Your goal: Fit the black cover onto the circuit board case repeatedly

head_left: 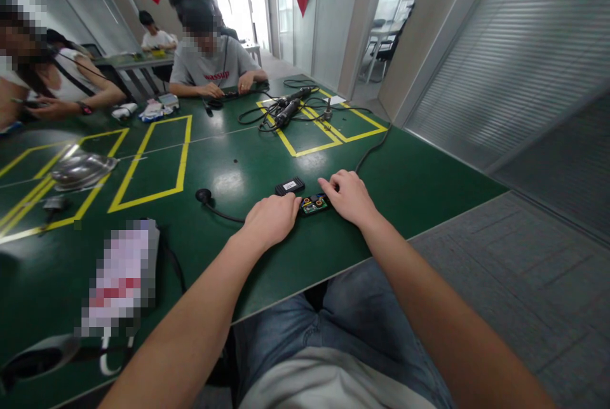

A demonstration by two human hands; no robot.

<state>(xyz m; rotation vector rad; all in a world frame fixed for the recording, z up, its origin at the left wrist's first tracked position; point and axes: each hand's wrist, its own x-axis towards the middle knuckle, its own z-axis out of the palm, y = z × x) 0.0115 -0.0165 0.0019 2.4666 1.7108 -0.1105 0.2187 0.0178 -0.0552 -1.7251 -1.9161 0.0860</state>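
On the green table in front of me lies an opened black power adapter (314,204), its circuit board and coils facing up. My left hand (273,218) has its fingers pressed together at the adapter's left end. My right hand (349,195) is curled over the right end, with thumb and fingers gripping there; the fingertips are partly hidden. Just behind the adapter rests a black cover (290,186) with a white label. A cord runs out from beside my left hand to a black plug (203,195).
Cables with black tool handles (288,112) lie tangled across yellow tape rectangles (314,150). To the left are a plastic-wrapped metallic item (83,169) and a blurred pouch (121,272). A person in grey (219,60) works across the table; others sit farther left.
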